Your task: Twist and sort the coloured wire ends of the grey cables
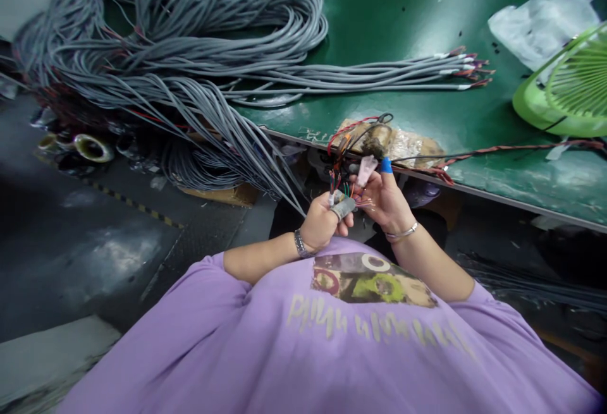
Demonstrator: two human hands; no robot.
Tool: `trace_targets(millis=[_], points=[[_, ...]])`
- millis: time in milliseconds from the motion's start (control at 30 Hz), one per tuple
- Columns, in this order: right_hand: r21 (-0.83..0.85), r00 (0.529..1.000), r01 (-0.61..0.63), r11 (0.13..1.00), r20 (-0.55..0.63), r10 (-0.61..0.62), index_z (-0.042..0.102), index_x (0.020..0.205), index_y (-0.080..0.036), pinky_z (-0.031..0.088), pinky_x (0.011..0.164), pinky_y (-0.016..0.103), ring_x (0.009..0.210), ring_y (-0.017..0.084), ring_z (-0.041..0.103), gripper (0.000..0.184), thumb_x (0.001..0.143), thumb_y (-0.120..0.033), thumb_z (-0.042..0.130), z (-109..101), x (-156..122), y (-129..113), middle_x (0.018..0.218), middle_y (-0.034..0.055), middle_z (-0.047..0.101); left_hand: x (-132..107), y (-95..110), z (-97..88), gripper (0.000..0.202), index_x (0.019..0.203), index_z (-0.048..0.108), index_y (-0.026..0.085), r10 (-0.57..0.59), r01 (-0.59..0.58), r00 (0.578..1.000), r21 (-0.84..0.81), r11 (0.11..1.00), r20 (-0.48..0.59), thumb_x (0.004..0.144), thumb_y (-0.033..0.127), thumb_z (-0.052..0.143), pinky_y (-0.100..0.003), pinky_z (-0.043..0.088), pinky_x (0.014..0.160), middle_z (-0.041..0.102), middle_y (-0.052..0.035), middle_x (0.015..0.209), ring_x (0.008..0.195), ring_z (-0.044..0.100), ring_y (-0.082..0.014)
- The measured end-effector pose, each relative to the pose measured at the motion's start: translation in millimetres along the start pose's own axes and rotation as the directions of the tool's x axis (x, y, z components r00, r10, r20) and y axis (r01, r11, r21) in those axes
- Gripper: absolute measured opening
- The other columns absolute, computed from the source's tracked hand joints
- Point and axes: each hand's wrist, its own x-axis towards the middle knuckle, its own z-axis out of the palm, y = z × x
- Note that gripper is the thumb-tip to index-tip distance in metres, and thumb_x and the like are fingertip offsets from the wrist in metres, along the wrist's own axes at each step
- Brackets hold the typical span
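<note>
My left hand (325,219) is closed around the stripped end of a grey cable (265,161), with thin coloured wires (337,181) sticking up from its taped fingers. My right hand (386,199) faces it, fingers curled and pinching at those same wires; one fingertip wears blue tape, another pale tape. Both hands sit just below the front edge of the green table (427,9), above my purple shirt. A small tool with red and black leads (365,136) lies on the table edge right behind the hands.
A big heap of grey cables (165,41) spills off the table's left side. A bundle of stripped cable ends (455,66) lies across the table. A green fan (569,85) and a clear plastic bag (535,22) are at the right. A twisted red-black wire (512,148) runs along the edge.
</note>
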Motion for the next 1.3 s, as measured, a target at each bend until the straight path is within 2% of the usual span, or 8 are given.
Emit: trace_targets(millis=[167,300,467,600,767,1033,1133,1300], points=[[-0.197,0.977,-0.104,0.975,0.163,0.137,0.070,0.076,-0.018,0.049,0.052,0.026,0.056,0.014,0.060,0.067,0.060,-0.083,0.069,-21.9,-11.7,-8.5,0.068,0.0054,0.068,-3.4,-2.6,-7.9,0.034,0.073,0.056,0.016,0.054,-0.060,0.997,0.109,0.992,0.053,0.077,0.045,0.073,-0.017,0.032,0.036,0.062,0.0030,0.055,0.037,0.051,-0.0056],[-0.346,0.973,-0.042,0.937,0.199,0.117,0.072,0.077,-0.016,0.052,0.056,0.026,0.060,0.015,0.063,0.053,0.058,-0.064,0.085,-30.9,-22.1,-15.3,0.071,0.0059,0.070,-2.3,-3.2,-9.1,0.035,0.071,0.056,0.016,0.046,-0.056,0.997,0.161,0.985,0.067,0.077,0.045,0.074,-0.016,0.032,0.037,0.062,0.0026,0.055,0.038,0.052,-0.0057],[-0.411,0.979,0.075,0.908,0.203,0.012,0.074,0.077,-0.016,0.045,0.052,0.021,0.057,0.009,0.054,0.034,0.062,-0.042,0.089,-20.5,-29.0,-13.2,0.069,0.0010,0.067,0.1,-5.7,-8.9,0.038,0.070,0.054,0.017,0.045,-0.058,0.996,0.174,0.983,0.077,0.074,0.047,0.076,-0.017,0.035,0.038,0.062,0.0027,0.056,0.038,0.052,-0.0062],[-0.371,0.982,0.137,0.919,0.176,-0.076,0.073,0.074,-0.018,0.042,0.051,0.022,0.056,0.010,0.052,0.032,0.061,-0.042,0.089,-10.0,-31.0,-7.6,0.065,-0.0006,0.066,1.9,-7.0,-10.3,0.037,0.073,0.055,0.017,0.030,-0.051,0.994,0.190,0.980,0.108,0.073,0.048,0.076,-0.018,0.039,0.039,0.063,0.0029,0.056,0.038,0.053,-0.0069],[-0.368,0.983,0.117,0.923,0.178,-0.053,0.073,0.072,-0.017,0.044,0.054,0.023,0.056,0.009,0.054,0.032,0.060,-0.041,0.090,-4.0,-32.9,-4.7,0.064,-0.0003,0.068,3.2,-6.4,-11.7,0.038,0.074,0.057,0.016,-0.060,0.024,0.984,0.207,0.978,0.166,0.071,0.048,0.077,-0.018,0.034,0.036,0.063,0.0021,0.053,0.036,0.053,-0.0079],[-0.118,0.998,-0.007,0.993,0.058,0.014,0.066,0.067,-0.017,0.045,0.051,0.021,0.050,0.008,0.051,0.040,0.055,-0.045,0.093,-21.0,-17.5,6.5,0.057,-0.0029,0.061,1.9,-7.4,-10.9,0.037,0.068,0.054,0.016,0.014,-0.016,0.996,0.024,1.000,0.085,0.076,0.047,0.073,-0.017,0.037,0.037,0.063,0.0028,0.055,0.037,0.052,-0.0064],[-0.005,0.998,-0.051,0.999,0.023,0.051,0.067,0.074,-0.018,0.046,0.050,0.022,0.050,0.009,0.053,0.048,0.060,-0.060,0.086,-24.5,-6.2,4.6,0.062,-0.0018,0.063,4.2,-4.6,-8.8,0.037,0.067,0.053,0.017,0.038,-0.037,0.998,-0.023,0.999,0.042,0.076,0.047,0.073,-0.017,0.034,0.036,0.062,0.0036,0.054,0.036,0.050,-0.0057],[-0.041,0.999,-0.019,0.999,0.033,0.020,0.064,0.077,-0.018,0.042,0.046,0.023,0.048,0.010,0.050,0.064,0.071,-0.082,0.062,-5.1,4.2,-6.7,0.058,-0.0011,0.059,8.7,0.6,-2.3,0.040,0.069,0.051,0.018,0.039,-0.038,0.999,-0.027,0.999,0.028,0.072,0.050,0.076,-0.018,0.032,0.035,0.061,0.0044,0.053,0.035,0.050,-0.0061]])
